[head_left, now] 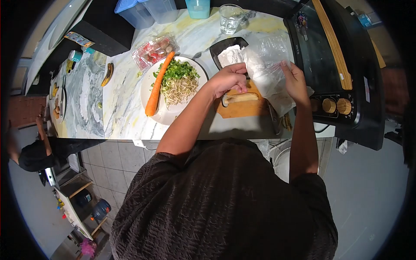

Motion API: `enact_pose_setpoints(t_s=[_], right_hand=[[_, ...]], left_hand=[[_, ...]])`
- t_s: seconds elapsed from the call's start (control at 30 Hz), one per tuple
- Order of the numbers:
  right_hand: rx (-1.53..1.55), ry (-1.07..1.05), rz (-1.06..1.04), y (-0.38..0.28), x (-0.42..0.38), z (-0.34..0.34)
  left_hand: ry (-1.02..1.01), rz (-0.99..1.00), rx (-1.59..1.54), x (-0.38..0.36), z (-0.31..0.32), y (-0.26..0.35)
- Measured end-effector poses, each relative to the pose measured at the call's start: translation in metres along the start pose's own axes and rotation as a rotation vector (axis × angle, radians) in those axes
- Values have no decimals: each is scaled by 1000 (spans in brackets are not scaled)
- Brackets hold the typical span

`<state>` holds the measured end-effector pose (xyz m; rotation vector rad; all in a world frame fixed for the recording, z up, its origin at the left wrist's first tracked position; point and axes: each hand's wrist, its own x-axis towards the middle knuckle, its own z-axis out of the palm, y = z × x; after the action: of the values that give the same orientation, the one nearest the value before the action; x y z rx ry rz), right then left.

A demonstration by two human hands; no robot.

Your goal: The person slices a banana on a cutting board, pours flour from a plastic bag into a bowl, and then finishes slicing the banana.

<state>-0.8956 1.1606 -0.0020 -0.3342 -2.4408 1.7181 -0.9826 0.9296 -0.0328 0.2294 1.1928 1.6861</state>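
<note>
Sitting on the counter are one carrot (159,83), one white plate (151,84), one drinking glass (230,18), one black dish (216,50), one wooden cutting board (240,108), one banana (107,74) and three plastic containers (161,9).

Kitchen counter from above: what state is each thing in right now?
Plastic bag: held open by both hands.
Left hand: closed grip on the bag.
Right hand: gripping the bag's edge.
Carrot: whole, lying across the plate.
Greens: chopped.
Glass: upright, looks empty.
Cutting board: flat on counter.

Marble counter (121,104): plate (149,84), cutting board (242,108)
</note>
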Motion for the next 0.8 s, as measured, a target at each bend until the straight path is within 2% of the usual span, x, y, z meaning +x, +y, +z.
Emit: enact_pose_setpoints(t_s=[0.1, 0.2, 0.33, 0.4, 0.53, 0.7, 0.8], right_hand=[[-18, 13, -13, -2, -2, 0], [-25, -10, -11, 2, -1, 1], [20, -21, 4, -1, 0, 4], [-33, -53, -1, -6, 0, 5], [-65, -82, -10, -6, -2, 5], [-16, -112, 29, -7, -2, 7], [-48, -119, 44, -12, 1, 6]], left_hand=[[113, -19, 6, -5, 5, -4], [-8, 8, -1, -6, 0, -3], [22, 0, 1, -9, -4, -10], [102, -13, -20, -13, -4, -4], [97, 22, -44, -13, -3, -7], [46, -35, 26, -8, -9, -11], [87, -68, -42, -20, -2, -7]])
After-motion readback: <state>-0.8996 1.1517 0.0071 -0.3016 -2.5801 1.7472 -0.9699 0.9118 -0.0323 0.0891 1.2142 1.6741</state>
